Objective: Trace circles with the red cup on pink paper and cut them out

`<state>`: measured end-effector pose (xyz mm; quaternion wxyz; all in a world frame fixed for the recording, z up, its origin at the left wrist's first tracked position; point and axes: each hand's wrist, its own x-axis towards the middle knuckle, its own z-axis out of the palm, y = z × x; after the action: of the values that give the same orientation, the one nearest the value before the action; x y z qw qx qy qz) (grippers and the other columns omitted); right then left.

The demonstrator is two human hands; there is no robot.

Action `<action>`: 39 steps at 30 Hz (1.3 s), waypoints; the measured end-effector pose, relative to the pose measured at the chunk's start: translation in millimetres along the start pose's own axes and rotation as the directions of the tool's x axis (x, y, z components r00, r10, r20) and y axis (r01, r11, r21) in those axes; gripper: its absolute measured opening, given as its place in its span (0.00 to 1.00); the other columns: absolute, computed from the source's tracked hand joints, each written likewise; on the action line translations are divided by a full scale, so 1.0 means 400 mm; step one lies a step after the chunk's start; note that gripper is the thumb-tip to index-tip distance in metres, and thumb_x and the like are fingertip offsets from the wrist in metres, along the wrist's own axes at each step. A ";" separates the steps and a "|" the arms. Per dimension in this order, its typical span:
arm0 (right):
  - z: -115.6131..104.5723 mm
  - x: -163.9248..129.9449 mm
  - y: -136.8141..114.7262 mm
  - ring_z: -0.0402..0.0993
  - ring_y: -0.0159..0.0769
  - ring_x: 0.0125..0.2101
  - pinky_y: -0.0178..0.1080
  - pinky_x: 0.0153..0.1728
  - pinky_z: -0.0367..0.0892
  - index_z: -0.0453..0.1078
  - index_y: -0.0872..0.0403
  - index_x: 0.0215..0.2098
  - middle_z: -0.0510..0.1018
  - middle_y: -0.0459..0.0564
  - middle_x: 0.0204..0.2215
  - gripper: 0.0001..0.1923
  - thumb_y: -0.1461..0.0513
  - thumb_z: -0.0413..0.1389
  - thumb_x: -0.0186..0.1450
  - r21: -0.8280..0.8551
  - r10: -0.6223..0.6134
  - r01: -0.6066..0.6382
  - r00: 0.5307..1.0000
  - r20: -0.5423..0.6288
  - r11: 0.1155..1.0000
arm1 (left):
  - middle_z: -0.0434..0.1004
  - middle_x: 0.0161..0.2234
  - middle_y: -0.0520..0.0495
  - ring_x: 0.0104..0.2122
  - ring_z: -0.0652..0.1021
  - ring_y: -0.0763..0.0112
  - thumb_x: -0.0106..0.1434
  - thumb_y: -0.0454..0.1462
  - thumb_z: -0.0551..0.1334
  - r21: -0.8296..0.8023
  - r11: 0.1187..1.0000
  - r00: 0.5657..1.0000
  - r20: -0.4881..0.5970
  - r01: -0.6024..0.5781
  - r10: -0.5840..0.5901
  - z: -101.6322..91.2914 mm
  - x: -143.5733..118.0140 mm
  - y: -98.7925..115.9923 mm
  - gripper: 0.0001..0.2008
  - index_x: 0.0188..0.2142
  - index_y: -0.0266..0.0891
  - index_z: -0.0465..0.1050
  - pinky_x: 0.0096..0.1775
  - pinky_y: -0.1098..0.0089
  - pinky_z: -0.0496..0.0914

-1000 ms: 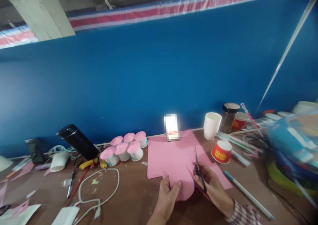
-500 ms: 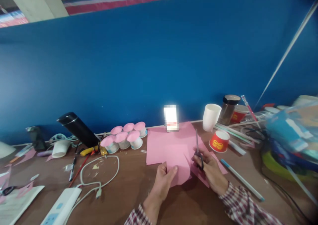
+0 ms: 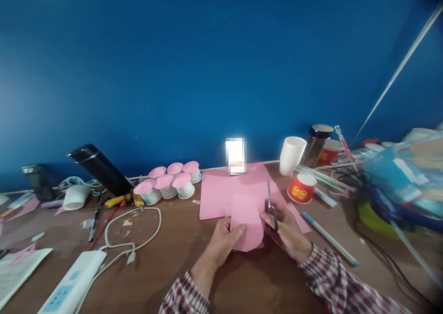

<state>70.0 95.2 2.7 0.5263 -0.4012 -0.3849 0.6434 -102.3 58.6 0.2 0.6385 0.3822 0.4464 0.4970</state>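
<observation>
Pink paper (image 3: 235, 196) lies flat on the brown table (image 3: 173, 268), right between both hands. Left hand (image 3: 221, 242) pinches its near rounded piece. Right hand (image 3: 285, 231) grips the scissors (image 3: 270, 203), blades pointing away, touching the paper's right side.

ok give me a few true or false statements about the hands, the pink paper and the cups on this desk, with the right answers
1. The right hand holds scissors with the blades pointing away from the person. True.
2. The left hand rests on a green sheet. False: it pinches a pink paper piece.
3. The red paper cup stands right of the pink sheet. True.
4. The white cup by the wall lies on its side. False: it stands upright.
5. The pink-topped cups sit right of the scissors. False: they are to the left.
</observation>
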 end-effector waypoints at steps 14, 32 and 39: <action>0.012 -0.010 0.003 0.66 0.28 0.22 0.30 0.21 0.62 0.66 0.52 0.42 0.73 0.41 0.25 0.24 0.58 0.66 0.49 -0.017 -0.094 0.093 0.962 -0.254 0.996 | 0.69 0.51 0.40 0.46 0.73 0.58 0.48 0.38 0.70 -0.272 0.962 0.933 0.346 -0.003 0.101 0.002 -0.035 0.021 0.33 0.54 0.44 0.64 0.43 0.62 0.69; 0.026 -0.025 0.007 0.71 0.33 0.29 0.33 0.25 0.68 0.66 0.53 0.41 0.74 0.46 0.31 0.23 0.57 0.66 0.49 -0.069 -0.104 0.092 0.976 -0.192 0.993 | 0.73 0.47 0.38 0.48 0.72 0.57 0.50 0.44 0.68 -0.421 0.906 0.983 0.142 -0.046 0.116 0.001 -0.015 0.013 0.28 0.49 0.38 0.70 0.50 0.61 0.64; 0.027 -0.029 0.010 0.72 0.36 0.30 0.34 0.26 0.68 0.66 0.54 0.42 0.75 0.47 0.31 0.25 0.56 0.66 0.49 -0.104 -0.128 0.107 0.968 -0.217 0.989 | 0.71 0.48 0.40 0.43 0.75 0.62 0.52 0.35 0.67 -0.186 0.979 0.969 0.243 0.085 -0.038 0.018 -0.028 0.006 0.26 0.51 0.41 0.66 0.42 0.66 0.69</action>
<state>59.8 82.5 4.4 0.5846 -0.4710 -0.3753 0.5437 -97.5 48.1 7.0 0.7368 0.3606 0.3275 0.4688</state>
